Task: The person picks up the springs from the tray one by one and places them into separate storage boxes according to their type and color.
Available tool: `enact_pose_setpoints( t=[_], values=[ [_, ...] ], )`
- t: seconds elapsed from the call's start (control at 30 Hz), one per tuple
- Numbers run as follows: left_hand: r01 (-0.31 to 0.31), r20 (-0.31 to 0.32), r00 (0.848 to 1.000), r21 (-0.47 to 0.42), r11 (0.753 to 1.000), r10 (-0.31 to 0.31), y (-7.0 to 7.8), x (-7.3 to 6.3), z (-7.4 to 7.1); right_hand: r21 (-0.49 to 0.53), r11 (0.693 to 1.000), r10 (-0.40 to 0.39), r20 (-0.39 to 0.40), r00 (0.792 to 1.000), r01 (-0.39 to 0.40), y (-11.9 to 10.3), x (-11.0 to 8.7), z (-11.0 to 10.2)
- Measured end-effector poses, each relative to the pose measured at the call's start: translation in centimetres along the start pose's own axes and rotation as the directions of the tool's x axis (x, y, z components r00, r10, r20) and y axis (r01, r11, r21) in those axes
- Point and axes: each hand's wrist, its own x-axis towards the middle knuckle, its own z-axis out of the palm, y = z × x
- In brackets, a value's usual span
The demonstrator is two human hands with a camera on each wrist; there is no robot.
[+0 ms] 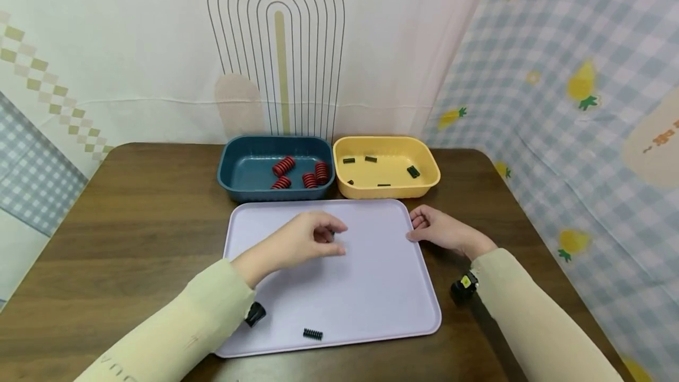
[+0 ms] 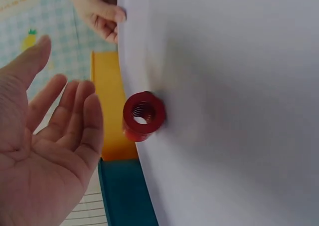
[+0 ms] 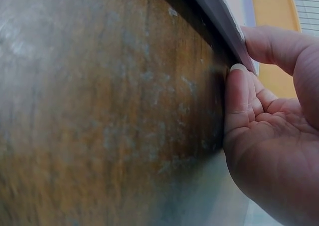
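My left hand [image 1: 305, 239] hovers over the lilac tray [image 1: 371, 293], thumb and fingers apart and nothing held between them. Close by its fingertips in the left wrist view, a red coil spring [image 2: 143, 115] stands on end on the tray; in the head view the hand mostly hides that spot. With thumb and curled fingers, my right hand [image 1: 437, 230] pinches the tray's right rim, and the right wrist view shows the thumb on top of the rim [image 3: 234, 31] and fingers under it. A small dark green spring [image 1: 313, 333] lies near the tray's front edge.
Behind the tray, a blue bin [image 1: 233, 193] holds several red springs [image 1: 283, 165]. Beside it, a yellow bin [image 1: 382, 192] contains several small dark green springs [image 1: 413, 171]. All stand on a brown wooden table [image 1: 132, 240], with patterned cloth behind and at the right.
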Motion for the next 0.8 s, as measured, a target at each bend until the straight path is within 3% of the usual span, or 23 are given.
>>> enact_pose_setpoints(
  t=[0.17, 0.37, 0.57, 0.8],
  values=[
    [-0.009, 0.116, 0.993, 0.047, 0.999, 0.004, -0.5, -2.4, 0.4, 0.003, 1.000, -0.010, 0.002, 1.000, 0.010, 0.0, 0.0, -0.1],
    [-0.017, 0.183, 0.983, 0.119, 0.993, -0.005, -1.0, -4.2, 0.9, 0.007, 1.000, -0.030, 0.011, 0.999, 0.030, 0.0, -0.2, -0.1],
    [-0.010, 0.248, 0.968, 0.146, 0.989, -0.027, -1.3, -5.4, 1.5, 0.019, 0.999, -0.034, 0.014, 0.999, 0.034, 0.0, -0.1, 0.1],
    [-0.040, 0.300, 0.954, 0.169, 0.985, -0.013, -1.0, -5.8, 1.9, 0.024, 0.999, -0.030, 0.009, 0.999, 0.030, 0.1, -0.3, 0.1]
  ],
)
